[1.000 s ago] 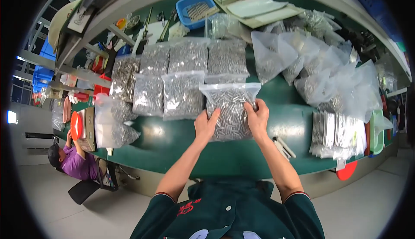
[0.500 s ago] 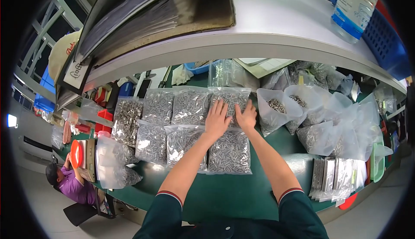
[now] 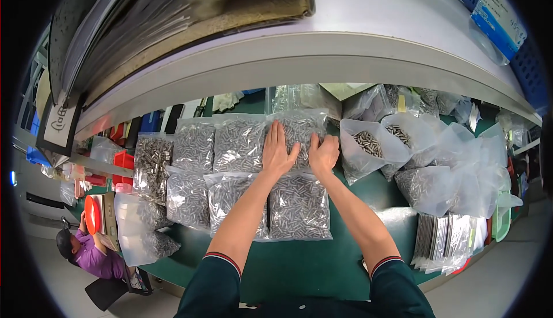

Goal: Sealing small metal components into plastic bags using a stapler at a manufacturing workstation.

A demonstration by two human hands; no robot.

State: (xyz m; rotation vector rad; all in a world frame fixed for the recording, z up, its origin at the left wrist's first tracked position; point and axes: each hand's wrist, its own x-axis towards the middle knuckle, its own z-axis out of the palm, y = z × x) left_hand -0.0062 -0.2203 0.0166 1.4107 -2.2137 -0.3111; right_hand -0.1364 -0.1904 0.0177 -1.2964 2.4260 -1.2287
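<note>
Clear plastic bags full of small metal pins lie flat in two rows before me. My left hand point(image 3: 279, 152) rests on the left part of the back-right bag point(image 3: 294, 127), its fingers straight and close together, its thumb apart. On that bag's right edge lies my right hand point(image 3: 324, 155), fingers bent and thumb apart from them, pressing on the plastic. Directly in front, a similar bag point(image 3: 299, 206) sits below my wrists. Another bag of pins point(image 3: 239, 142) touches the left side of the one under my hands.
Open bags of pins point(image 3: 367, 143) stand to the right, behind a stack of flat silvery packs point(image 3: 440, 240). A white shelf point(image 3: 368, 13) with a binder point(image 3: 230, 7) overhangs the green table point(image 3: 288, 266). At the far left sits a person in purple point(image 3: 101, 254).
My left hand has shifted left on the bag, and its fingers have come together. My right hand's fingers have bent inward. The view has tilted and shifted slightly.
</note>
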